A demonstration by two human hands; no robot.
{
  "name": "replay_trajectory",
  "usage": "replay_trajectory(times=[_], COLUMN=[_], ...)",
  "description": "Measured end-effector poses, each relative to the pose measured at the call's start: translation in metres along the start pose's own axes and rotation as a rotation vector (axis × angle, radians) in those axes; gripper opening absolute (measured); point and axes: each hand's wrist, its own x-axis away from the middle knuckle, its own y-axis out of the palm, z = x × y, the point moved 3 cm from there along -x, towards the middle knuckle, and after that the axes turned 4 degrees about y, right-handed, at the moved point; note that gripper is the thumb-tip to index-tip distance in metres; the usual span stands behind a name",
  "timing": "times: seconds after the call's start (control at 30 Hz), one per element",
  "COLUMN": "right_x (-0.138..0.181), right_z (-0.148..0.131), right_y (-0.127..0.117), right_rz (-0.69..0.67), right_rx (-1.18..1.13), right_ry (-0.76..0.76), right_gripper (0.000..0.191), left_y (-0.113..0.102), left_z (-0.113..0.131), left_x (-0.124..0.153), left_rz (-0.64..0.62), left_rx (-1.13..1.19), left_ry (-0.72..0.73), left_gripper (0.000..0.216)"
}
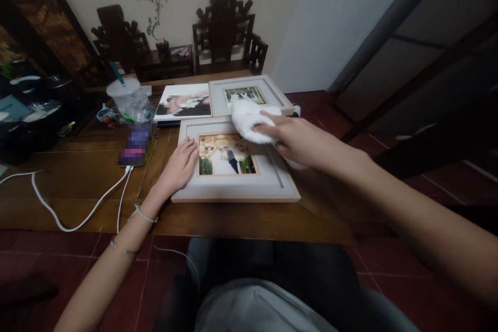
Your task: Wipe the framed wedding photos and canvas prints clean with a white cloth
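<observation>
A pale wooden picture frame (233, 193) with a wedding photo lies flat on the low wooden table (78, 176). My left hand (179, 165) rests flat on the frame's left border, fingers stretched out. My right hand (299, 141) presses a white cloth (249, 119) against the frame's upper right part, fingers closed over the cloth. A second, similar frame (272, 91) lies just behind, and an unframed photo print (184, 101) lies to its left.
A phone (136, 145) with a white charging cable (70, 218) lies left of the frame. A plastic cup with a straw (123, 92) and wrappers stand behind it. Dark carved chairs (223, 26) line the far wall. My lap is at the table's near edge.
</observation>
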Motion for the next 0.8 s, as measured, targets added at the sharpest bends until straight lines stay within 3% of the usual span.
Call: replay_trajectory(times=[0.07,0.2,0.33,0.57,0.67,0.8], right_x=[-0.027,-0.053,-0.029,0.036,0.040,0.011], right_z=[0.001,-0.014,-0.042,-0.091,-0.111,-0.115], right_y=[0.010,0.037,0.040,-0.004,-0.005,0.019], right_rz=[0.049,-0.045,-0.149,-0.287,-0.276,-0.220], right_rx=[0.089,0.150,0.110,-0.173,-0.268,-0.198], right_ry=[-0.026,-0.069,-0.094,-0.247,-0.293,-0.215], right_gripper=[0.070,0.067,0.067,0.056,0.056,0.073], left_y=[0.000,0.001,0.002,0.001,0.000,-0.003], left_z=[-0.001,-0.002,-0.001,0.001,0.001,0.002], left_x=[0.000,-0.001,-0.001,-0.001,-0.001,0.001], left_rz=[0.009,0.010,0.008,0.011,0.006,0.025], left_rx=[0.005,-0.003,-0.007,0.000,0.025,0.113], left_ry=[0.000,0.007,0.012,0.006,-0.009,-0.022], left_gripper=[0.053,0.053,0.052,0.053,0.055,0.062])
